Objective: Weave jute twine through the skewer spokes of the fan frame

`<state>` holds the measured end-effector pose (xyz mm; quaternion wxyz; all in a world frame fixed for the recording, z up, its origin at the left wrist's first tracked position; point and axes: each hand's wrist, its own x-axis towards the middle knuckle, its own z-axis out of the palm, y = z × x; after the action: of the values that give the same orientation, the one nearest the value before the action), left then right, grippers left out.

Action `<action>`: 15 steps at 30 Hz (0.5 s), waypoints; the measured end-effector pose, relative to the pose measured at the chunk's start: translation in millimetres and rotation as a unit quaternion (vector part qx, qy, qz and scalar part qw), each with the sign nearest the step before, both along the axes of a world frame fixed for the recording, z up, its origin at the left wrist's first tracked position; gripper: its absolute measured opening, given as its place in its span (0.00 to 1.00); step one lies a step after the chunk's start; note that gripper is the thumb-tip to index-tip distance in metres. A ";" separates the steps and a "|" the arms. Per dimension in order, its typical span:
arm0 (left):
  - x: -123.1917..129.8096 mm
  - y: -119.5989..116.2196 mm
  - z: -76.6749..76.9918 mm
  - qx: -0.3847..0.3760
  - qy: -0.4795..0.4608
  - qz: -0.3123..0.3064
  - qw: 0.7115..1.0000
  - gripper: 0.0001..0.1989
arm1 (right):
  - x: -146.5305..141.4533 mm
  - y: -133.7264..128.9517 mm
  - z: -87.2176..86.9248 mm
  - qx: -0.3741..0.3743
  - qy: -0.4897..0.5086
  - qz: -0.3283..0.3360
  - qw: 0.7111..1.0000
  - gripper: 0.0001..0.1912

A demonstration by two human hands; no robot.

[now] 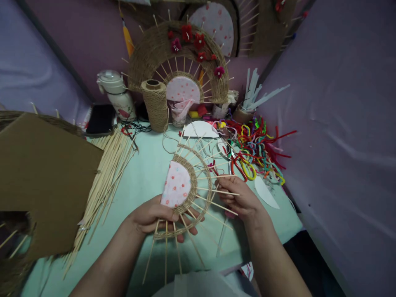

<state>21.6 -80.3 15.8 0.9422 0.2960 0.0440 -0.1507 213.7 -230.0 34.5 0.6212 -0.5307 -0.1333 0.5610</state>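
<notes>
A half-circle fan frame of thin wooden sticks and woven jute twine [210, 185] is tilted on its side above the table. Its centre is a half disc of white cloth with red dots [176, 185]. My left hand [161, 214] grips the lower end of this frame, thumb on the front and fingers spread behind the sticks. At the right edge, my right hand [235, 194] is closed among the outer sticks, with its fingertips pinched on what looks like a strand of twine near the outer woven ring. The fingers partly hide that strand.
A twine spool [154, 107], a flask [116, 95] and a larger finished fan with red flowers [148, 53] stand at the back. Loose sticks [105, 165] and cardboard [46, 173] lie left. Red-handled scissors [238, 167] and colourful pipe cleaners [262, 144] lie right.
</notes>
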 end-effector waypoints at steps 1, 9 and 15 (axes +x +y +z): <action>0.4 0.0 -1.5 0.004 0.001 0.002 1.000 0.22 | 0.3 -1.6 1.2 0.000 0.025 -0.001 1.000 0.18; -1.1 4.2 -6.7 0.020 0.004 0.010 1.000 0.21 | -3.9 -9.8 3.7 0.026 0.070 -0.008 0.997 0.13; -5.0 8.5 1.9 0.066 0.037 0.036 0.996 0.17 | -4.9 -10.7 8.4 0.030 0.051 -0.007 0.998 0.12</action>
<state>16.6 -71.8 17.7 0.9233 0.3499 0.0993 -0.1238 208.7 -240.6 43.0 0.6467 -0.4837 -0.1142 0.5786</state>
